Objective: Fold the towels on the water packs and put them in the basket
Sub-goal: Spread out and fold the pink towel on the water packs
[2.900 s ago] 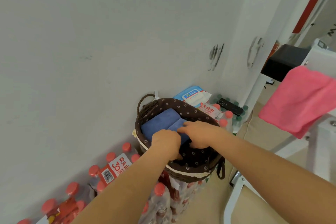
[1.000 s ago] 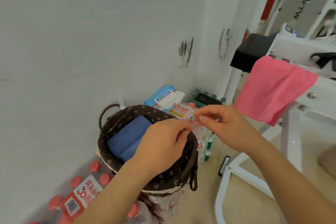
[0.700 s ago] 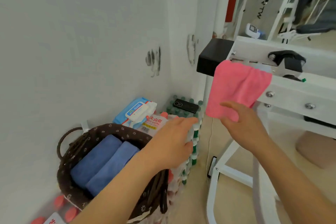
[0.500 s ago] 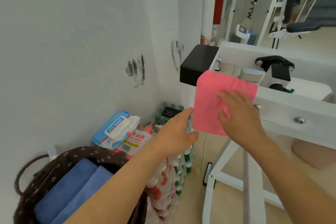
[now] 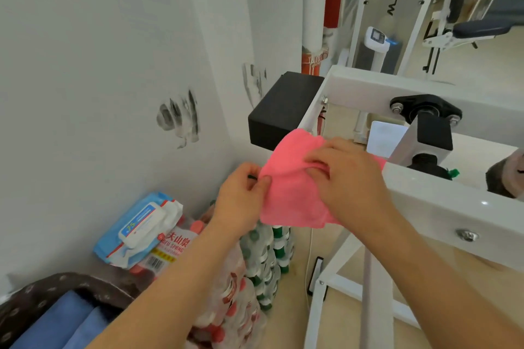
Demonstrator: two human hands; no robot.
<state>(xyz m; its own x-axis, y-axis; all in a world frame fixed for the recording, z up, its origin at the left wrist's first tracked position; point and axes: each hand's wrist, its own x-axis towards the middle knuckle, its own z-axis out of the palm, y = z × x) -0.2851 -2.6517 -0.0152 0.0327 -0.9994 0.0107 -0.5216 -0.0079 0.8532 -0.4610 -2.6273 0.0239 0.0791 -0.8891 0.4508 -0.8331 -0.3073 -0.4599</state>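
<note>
We hold a small pink fleecy towel (image 5: 292, 193) up in the air with both hands. It hangs in front of the white-painted metal frame (image 5: 442, 207) and just beside the black rectangular block (image 5: 280, 110) at the frame's end. It is plain, fuzzy and unprinted. It is bunched into creases near its top, and its lower hem hangs loose above the shrink-wrapped pack of green-capped bottles (image 5: 272, 252). Our left hand (image 5: 241, 201) pinches the towel's left edge between thumb and curled fingers. Our right hand (image 5: 348, 178) lies over the upper right part, its fingers bent and dug into the cloth so that it gathers under them. A strip of pink shows past that hand against the frame's rail, but we cannot tell whether it rests there. Below, the shrink-wrapped packs of red-capped water bottles (image 5: 232, 292) stand by the wall. One red-and-white label (image 5: 173, 244) reads "夫山泉" with "SPRING" beneath and a barcode lower down. On these packs lies a blue-and-white soft packet of wet wipes (image 5: 139, 229) marked with what looks like "JS" in yellow. In the lower left corner, the dark brown flower-print basket (image 5: 56, 286) holds two folded blue towels (image 5: 62, 323) side by side. Black letters run sideways on a white upright (image 5: 392, 3) in the background, and we cannot read them surely.
</note>
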